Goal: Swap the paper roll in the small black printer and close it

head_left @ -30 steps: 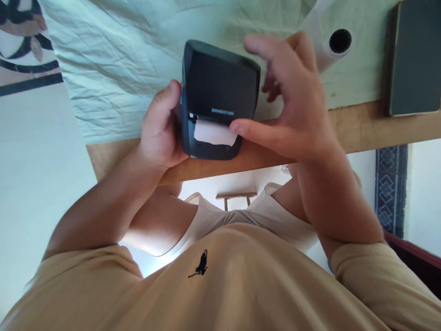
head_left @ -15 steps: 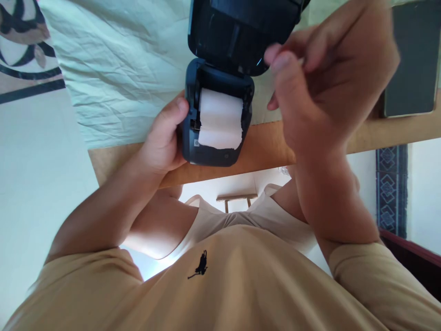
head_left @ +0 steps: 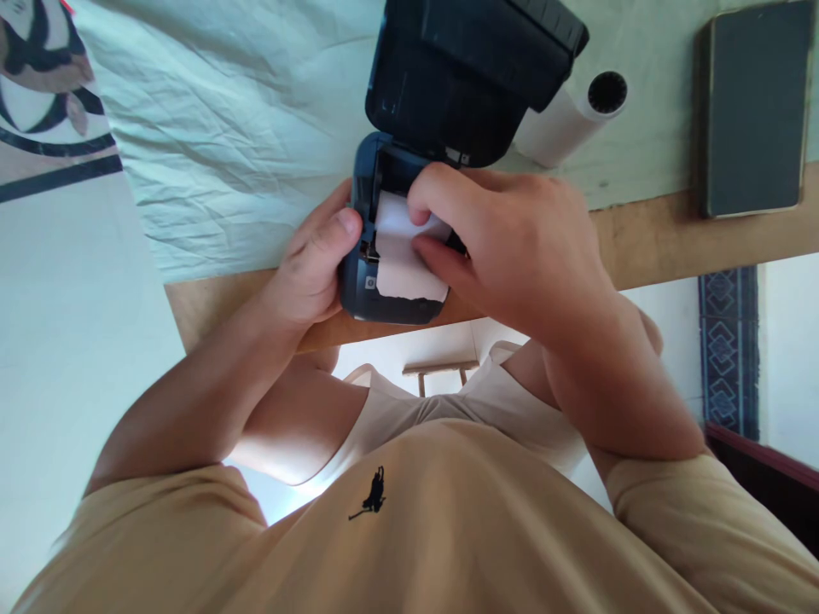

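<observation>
A small dark label printer (head_left: 358, 294) sits at the near edge of the table with its lid (head_left: 467, 77) swung up and back. A white paper roll (head_left: 400, 264) lies in its open bay, its torn end hanging over the front. My left hand (head_left: 313, 269) grips the printer's left side, thumb on the bay's edge. My right hand (head_left: 512, 247) reaches in from the right, and its fingers pinch the paper roll inside the bay.
A second white paper roll (head_left: 566, 119) lies on the pale green cloth (head_left: 223, 145) behind the printer. A dark book (head_left: 755, 111) rests at the right, near the wooden table edge (head_left: 671, 239). My beige shirt fills the bottom.
The lid was shut a second ago and now stands open. My right hand came down from the lid into the bay and took hold of the paper roll.
</observation>
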Tool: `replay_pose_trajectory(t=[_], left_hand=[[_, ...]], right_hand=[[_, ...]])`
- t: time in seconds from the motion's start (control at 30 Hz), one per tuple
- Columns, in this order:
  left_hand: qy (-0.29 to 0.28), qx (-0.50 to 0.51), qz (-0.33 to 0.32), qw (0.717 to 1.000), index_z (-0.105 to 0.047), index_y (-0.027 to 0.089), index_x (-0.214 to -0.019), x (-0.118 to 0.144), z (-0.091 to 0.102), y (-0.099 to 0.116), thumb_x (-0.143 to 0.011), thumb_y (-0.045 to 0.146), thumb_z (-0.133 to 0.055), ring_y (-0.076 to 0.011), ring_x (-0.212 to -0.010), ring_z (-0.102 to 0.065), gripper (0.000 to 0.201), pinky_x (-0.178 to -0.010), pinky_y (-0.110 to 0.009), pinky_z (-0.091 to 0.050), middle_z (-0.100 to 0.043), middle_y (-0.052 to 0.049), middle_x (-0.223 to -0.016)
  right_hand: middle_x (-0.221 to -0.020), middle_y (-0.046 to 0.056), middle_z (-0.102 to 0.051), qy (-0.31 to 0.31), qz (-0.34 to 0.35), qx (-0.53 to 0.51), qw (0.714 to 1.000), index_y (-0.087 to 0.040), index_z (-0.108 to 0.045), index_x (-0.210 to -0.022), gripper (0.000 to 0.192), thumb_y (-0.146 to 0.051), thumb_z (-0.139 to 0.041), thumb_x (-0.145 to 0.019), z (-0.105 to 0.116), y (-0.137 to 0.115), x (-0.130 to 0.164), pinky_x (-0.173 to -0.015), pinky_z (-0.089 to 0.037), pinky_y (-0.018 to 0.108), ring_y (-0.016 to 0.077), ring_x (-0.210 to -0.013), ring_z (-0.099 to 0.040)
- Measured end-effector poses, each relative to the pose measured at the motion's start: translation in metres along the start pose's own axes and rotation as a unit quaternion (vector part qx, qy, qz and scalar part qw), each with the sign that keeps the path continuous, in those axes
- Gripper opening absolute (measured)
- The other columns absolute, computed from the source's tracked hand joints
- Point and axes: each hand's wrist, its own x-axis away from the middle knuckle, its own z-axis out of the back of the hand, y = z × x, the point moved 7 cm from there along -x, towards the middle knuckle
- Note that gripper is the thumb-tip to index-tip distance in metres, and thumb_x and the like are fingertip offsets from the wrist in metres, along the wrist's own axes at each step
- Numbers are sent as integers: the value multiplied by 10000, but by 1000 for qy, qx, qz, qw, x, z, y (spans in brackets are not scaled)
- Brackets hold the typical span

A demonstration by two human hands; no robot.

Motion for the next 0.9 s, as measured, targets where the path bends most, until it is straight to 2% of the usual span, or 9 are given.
replay_pose_trajectory(t=[0.13, 0.27, 0.33, 0.4, 0.47, 0.5, 0.57, 0.7, 0.9], left_hand=[[-13, 16, 19, 1000, -623, 214, -886, -1, -1, 1, -839, 524, -628, -330, -1250, -688, 314, -872, -374, -643, -757, -103, -954], [3, 48, 31, 998, -553, 174, -812, -1, -7, 11, -933, 360, -547, -316, -1307, -671, 222, -1049, -440, -602, -738, -83, -908], [11, 49, 54, 997, -573, 131, -870, 0, -10, 15, -992, 266, -432, -300, -1310, -674, 231, -1109, -487, -562, -718, -71, -889], [15, 53, 65, 996, -606, 87, -972, 1, -11, 17, -1010, 233, -355, -296, -1263, -704, 293, -1104, -524, -559, -709, -60, -853], [4, 54, 69, 996, -629, 59, -1068, 1, -12, 17, -998, 227, -370, -302, -1174, -749, 316, -1061, -539, -586, -718, -58, -835], [-4, 54, 69, 996, -638, 59, -1085, 0, -12, 17, -987, 220, -386, -300, -1110, -772, 315, -1029, -539, -604, -724, -56, -827], [-8, 50, 69, 996, -656, 72, -1062, -1, -12, 17, -975, 208, -397, -280, -971, -802, 304, -969, -531, -634, -723, -40, -792], [3, 45, 68, 997, -674, 90, -994, -2, -10, 18, -975, 206, -381, -268, -912, -808, 316, -964, -531, -645, -713, -26, -724], [-5, 36, 73, 997, -689, 101, -1053, 0, -12, 17, -967, 247, -424, -266, -977, -802, 314, -978, -495, -650, -765, -53, -851]], right_hand=[[-845, -8, -699, 29, 6, -74, 997, -296, -620, -1086, 285, -347, -616, -806, 7, 0, 3, -548, -279, 329, 181, -650, -551], [-921, -34, -676, 89, 53, -243, 964, -246, -617, -977, 182, -332, -676, -828, 17, 6, 7, -573, -377, 298, 84, -581, -471], [-976, -26, -659, 136, 88, -394, 905, -245, -630, -964, 188, -369, -707, -846, 21, 15, 7, -550, -388, 266, 87, -670, -528], [-882, -20, -625, 186, 89, -545, 812, -244, -652, -966, 172, -333, -695, -825, 20, 33, 3, -485, -358, 260, 115, -716, -563], [-776, -26, -580, 215, 38, -636, 740, -232, -660, -977, 194, -270, -642, -787, 11, 51, -1, -410, -298, 282, 123, -617, -536], [-739, -35, -562, 225, 13, -651, 725, -232, -653, -969, 195, -255, -634, -776, 7, 58, -2, -384, -273, 294, 118, -544, -492], [-700, -51, -538, 247, -10, -621, 744, -249, -615, -919, 139, -258, -673, -793, 3, 65, -2, -374, -277, 307, 106, -465, -429], [-698, -52, -494, 265, -3, -457, 849, -271, -535, -857, 222, -339, -746, -846, 3, 68, 1, -508, -391, 316, 121, -550, -473], [-673, -40, -440, 262, -13, -303, 916, -249, -426, -717, 360, -382, -758, -753, 2, 68, 1, -581, -356, 303, 126, -626, -398]])
